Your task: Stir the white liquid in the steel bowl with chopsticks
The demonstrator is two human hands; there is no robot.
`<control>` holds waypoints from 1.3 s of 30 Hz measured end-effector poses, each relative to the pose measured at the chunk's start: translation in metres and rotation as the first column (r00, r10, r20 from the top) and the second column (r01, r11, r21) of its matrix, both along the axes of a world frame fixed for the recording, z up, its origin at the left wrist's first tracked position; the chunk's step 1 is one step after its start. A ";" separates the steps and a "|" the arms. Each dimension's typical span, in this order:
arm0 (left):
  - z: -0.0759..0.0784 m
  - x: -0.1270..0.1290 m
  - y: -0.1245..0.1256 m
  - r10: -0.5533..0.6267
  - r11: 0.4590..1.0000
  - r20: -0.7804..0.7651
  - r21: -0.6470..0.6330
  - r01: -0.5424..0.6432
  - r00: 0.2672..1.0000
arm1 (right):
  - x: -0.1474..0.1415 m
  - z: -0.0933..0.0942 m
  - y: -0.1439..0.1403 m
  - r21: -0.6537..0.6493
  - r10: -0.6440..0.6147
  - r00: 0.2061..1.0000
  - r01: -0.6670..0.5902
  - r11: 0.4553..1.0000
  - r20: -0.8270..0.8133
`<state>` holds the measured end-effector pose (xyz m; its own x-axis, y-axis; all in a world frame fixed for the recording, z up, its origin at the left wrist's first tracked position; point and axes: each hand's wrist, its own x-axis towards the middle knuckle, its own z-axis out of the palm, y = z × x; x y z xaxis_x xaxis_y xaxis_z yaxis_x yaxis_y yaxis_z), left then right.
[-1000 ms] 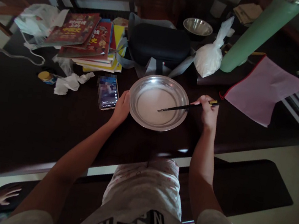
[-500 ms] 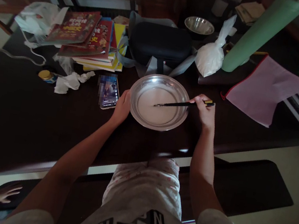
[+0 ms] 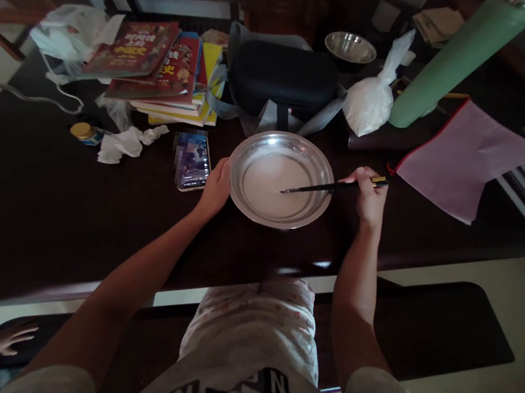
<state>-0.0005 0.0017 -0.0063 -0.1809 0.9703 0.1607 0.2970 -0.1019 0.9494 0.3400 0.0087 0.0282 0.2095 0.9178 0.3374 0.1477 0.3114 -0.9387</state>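
Note:
A round metal plate (image 3: 322, 163) holding pale white liquid sits on the dark wooden table (image 3: 28, 202) in front of me. My left hand (image 3: 216, 187) grips the plate's left rim. My right hand (image 3: 368, 193) holds a pair of dark chopsticks (image 3: 330, 186) at their yellow-banded end, and their tips rest in the liquid near the plate's centre-right.
A phone (image 3: 191, 161) lies left of the plate, beside crumpled tissue (image 3: 127, 143) and a small jar (image 3: 83, 132). Stacked books (image 3: 158, 66), a black case (image 3: 283, 78), a white bag (image 3: 367, 103), a green bottle (image 3: 457, 55), a pink folder (image 3: 457, 156) and a metal bowl (image 3: 350, 46) crowd the back. Another person's hand (image 3: 11, 336) shows bottom left.
The chopstick tips swept left across the liquid, then back to the right. My left hand has stayed on the plate's rim.

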 end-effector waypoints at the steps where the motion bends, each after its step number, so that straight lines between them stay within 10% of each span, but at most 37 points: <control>1: 0.000 0.000 0.000 -0.002 1.000 0.002 0.001 0.002 1.000 | 0.000 0.000 0.000 -0.016 0.037 0.999 -0.037 0.999 0.010; 39: -0.003 -0.002 0.001 -0.005 1.000 -0.018 0.008 0.005 1.000 | 0.001 0.000 -0.001 0.014 -0.025 0.998 0.024 1.000 0.056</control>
<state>-0.0026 0.0029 -0.0090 -0.1726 0.9699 0.1715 0.3139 -0.1109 0.9430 0.3408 0.0082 0.0277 0.2120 0.9080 0.3614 0.2082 0.3194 -0.9245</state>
